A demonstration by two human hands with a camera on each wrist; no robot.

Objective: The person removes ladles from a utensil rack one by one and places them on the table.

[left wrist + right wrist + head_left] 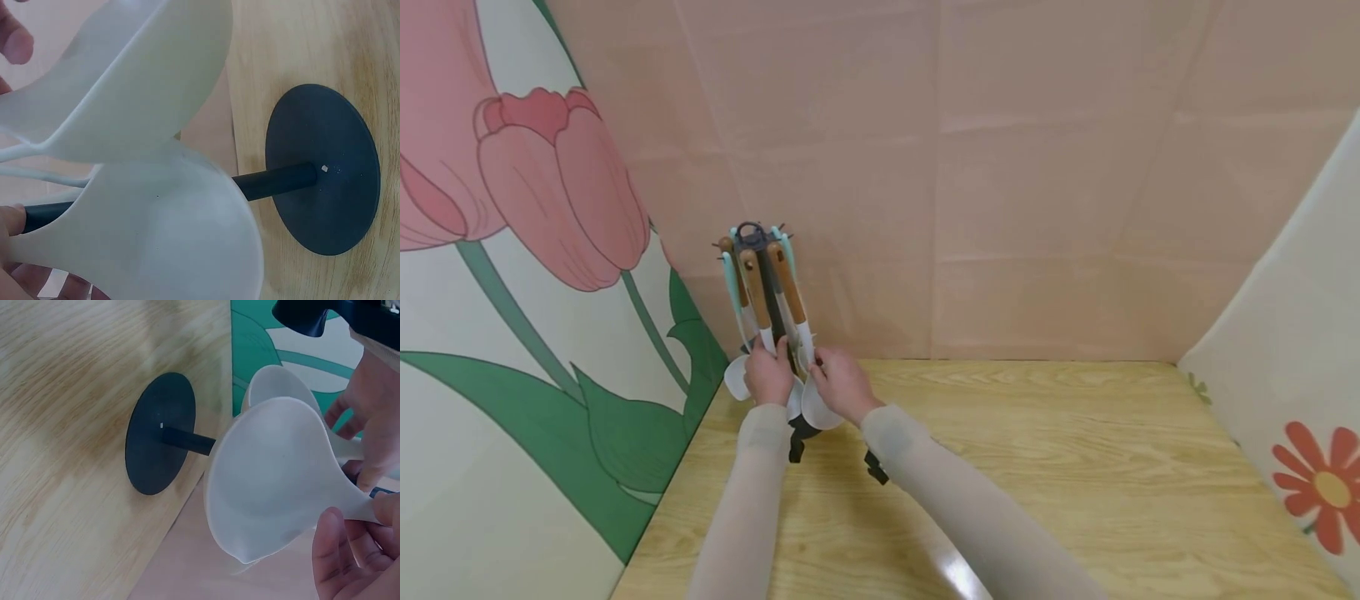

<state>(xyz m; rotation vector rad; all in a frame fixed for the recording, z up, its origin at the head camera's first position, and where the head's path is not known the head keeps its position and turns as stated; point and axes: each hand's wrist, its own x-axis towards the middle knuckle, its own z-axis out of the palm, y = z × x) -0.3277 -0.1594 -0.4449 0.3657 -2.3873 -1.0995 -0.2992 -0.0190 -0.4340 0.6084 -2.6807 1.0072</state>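
A black utensil stand (752, 237) with a ring on top carries several kitchen tools with wooden or mint handles and white heads. My left hand (769, 375) grips the stand's pole (47, 215), its fingers also against the neck of a white, rounded utensil head (169, 225). Just to the right, my right hand (844, 385) pinches the neck of a white ladle (269, 481) with a pouring lip. That ladle hangs beside the pole, bowl downward. Below the bowls is the stand's round black base (325, 169); whether it touches the table cannot be told.
The wood-grain table (1037, 475) stretches off to the right. A pink-beige backdrop (1000, 208) rises behind the stand. A tulip-printed panel (565, 192) stands close on the left, a flower-printed one (1300, 350) at far right.
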